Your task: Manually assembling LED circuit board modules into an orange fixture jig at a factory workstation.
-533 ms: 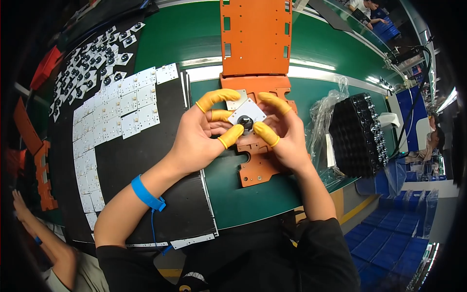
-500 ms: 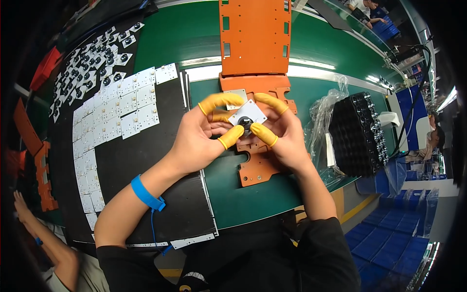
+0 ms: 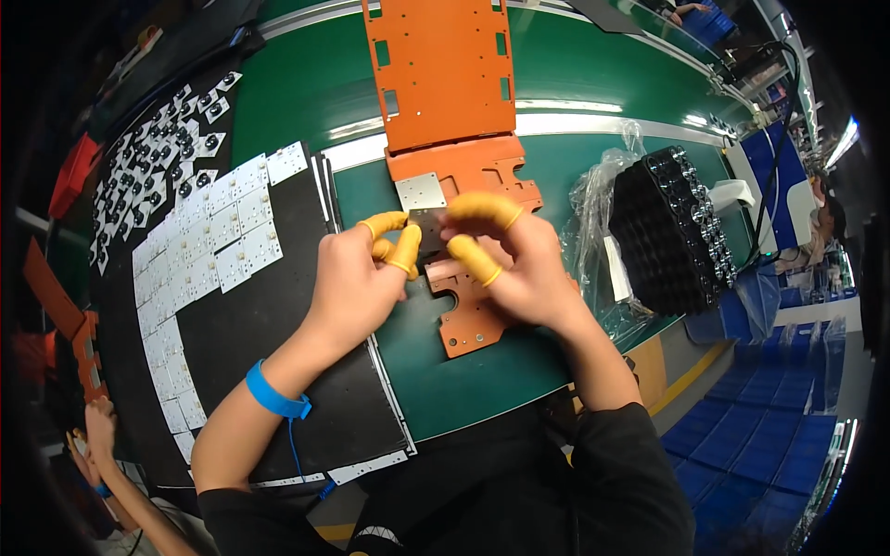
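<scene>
A small square circuit board (image 3: 428, 228), its face looking grey, is pinched at its left edge by my left hand (image 3: 357, 278). My right hand (image 3: 524, 269) is just right of the board, thumb and forefinger apart, with the fingertip close to the board's edge; whether it touches is blurred. Both hands wear yellow finger cots. Beneath them lies an orange fixture (image 3: 477, 324), in which a pale metal-looking plate (image 3: 422, 191) sits at the upper left. The black round part seen on the board earlier is hidden now.
The fixture's orange lid (image 3: 440, 74) stands open behind. To the left, a black mat (image 3: 269, 371) carries rows of white boards (image 3: 209, 227) and a cluster of boards with black lens parts (image 3: 153, 167). A black tray stack (image 3: 663, 232) with clear plastic wrap stands right. Another person's hand (image 3: 100, 426) is far left.
The board has been turned so its black part no longer shows, and moved slightly left over the fixture. My right fingers have come off its near side. The whole view has shifted a little.
</scene>
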`<state>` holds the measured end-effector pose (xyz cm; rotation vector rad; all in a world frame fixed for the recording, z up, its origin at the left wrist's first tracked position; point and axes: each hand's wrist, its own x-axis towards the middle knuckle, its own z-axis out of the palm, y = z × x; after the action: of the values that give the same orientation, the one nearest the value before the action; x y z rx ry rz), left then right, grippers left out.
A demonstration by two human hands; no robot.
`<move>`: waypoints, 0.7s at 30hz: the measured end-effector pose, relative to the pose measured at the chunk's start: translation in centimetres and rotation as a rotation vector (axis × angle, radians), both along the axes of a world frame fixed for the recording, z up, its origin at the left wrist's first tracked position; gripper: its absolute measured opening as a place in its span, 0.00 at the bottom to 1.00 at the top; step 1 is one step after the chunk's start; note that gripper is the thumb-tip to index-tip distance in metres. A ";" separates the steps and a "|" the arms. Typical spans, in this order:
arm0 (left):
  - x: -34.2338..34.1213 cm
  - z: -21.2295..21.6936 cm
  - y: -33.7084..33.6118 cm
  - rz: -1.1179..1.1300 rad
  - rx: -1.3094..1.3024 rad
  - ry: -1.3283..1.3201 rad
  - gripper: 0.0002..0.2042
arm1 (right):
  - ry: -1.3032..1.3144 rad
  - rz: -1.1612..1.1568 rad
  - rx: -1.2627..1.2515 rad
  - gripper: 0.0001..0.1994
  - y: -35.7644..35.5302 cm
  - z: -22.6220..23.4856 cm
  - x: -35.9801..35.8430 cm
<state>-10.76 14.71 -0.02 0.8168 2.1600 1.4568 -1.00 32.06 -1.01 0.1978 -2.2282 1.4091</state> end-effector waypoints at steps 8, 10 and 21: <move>-0.2 0.4 1.2 -0.024 -0.021 -0.663 0.14 | -0.101 -0.015 0.644 0.12 -0.7 0.1 1.0; -0.2 0.3 1.5 -0.094 -0.094 -0.596 0.14 | -0.100 -0.017 0.643 0.12 -0.6 0.2 1.1; -0.2 -0.8 1.4 -0.117 -0.156 -0.485 0.14 | -0.145 0.034 0.628 0.10 -0.6 0.2 0.8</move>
<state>-10.94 16.11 -0.83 0.4649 1.7979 1.2526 -0.18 31.42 -0.86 0.3502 -2.7392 0.7116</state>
